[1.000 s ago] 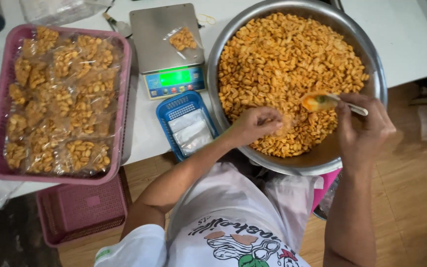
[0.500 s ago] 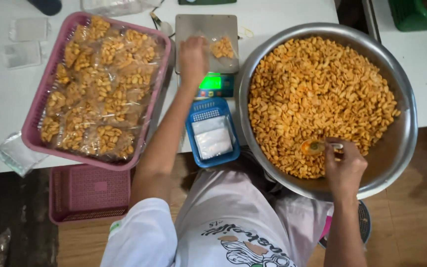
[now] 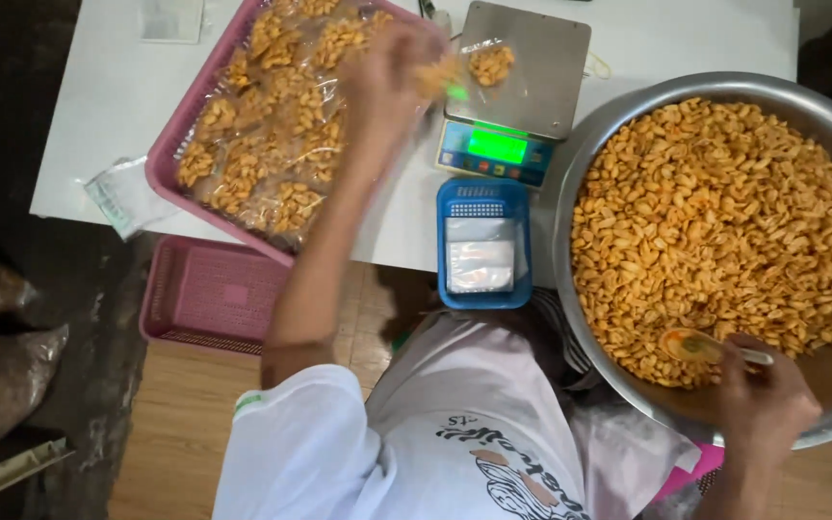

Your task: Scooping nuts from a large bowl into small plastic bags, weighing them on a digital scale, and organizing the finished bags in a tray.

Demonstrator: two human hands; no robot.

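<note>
Spoon [image 3: 710, 347] in right hand [image 3: 763, 400] lies level, bowl pointing left.

Clear snack packets [image 3: 272, 144] fill the pink tray [image 3: 170, 154] — 1 packet [image 3: 490, 65] above the scale's green screen [image 3: 497, 145].

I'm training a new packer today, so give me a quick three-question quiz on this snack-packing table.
1. True or false: the spoon in the right hand rests in the metal bowl of snacks.
2. Where is the left hand? A) over the pink tray's edge near the scale B) in the blue basket C) under the table
3. Fill in: a small bag of snacks lies on the ____.

Key: 1 true; 2 A; 3 scale.
</note>
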